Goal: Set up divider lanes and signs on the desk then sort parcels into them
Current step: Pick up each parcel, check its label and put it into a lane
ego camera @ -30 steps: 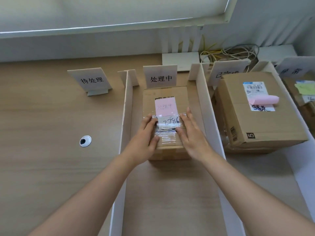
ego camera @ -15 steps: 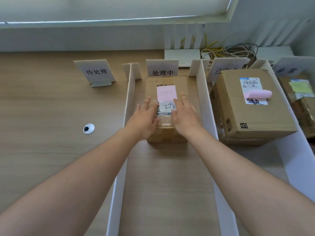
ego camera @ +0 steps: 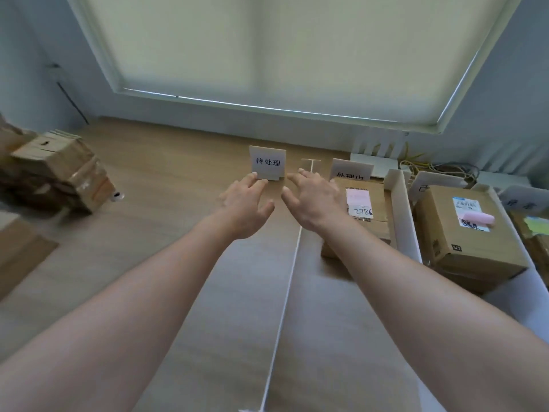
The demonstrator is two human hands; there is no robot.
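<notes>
My left hand (ego camera: 246, 205) and my right hand (ego camera: 312, 199) hover with relaxed fingers, holding nothing, either side of the leftmost white divider (ego camera: 292, 272). Their fingertips point toward the first white sign (ego camera: 267, 162). The small cardboard parcel (ego camera: 367, 209) with a pink note sits in the second lane under its sign (ego camera: 352, 171), partly hidden by my right wrist. A larger parcel (ego camera: 466, 233) with a pink note fills the third lane beyond another divider (ego camera: 402, 212). A further parcel (ego camera: 534, 233) shows at the right edge.
A pile of cardboard boxes (ego camera: 59, 173) lies at the far left of the wooden desk (ego camera: 166, 185), with another box corner (ego camera: 17, 251) nearer me. A round cable grommet (ego camera: 117, 196) sits beside the pile. A white router and yellow cables (ego camera: 416, 165) lie at the back.
Both hands have come off the small parcel and moved left toward the first sign. The view has swung up and to the left, bringing the box pile into sight.
</notes>
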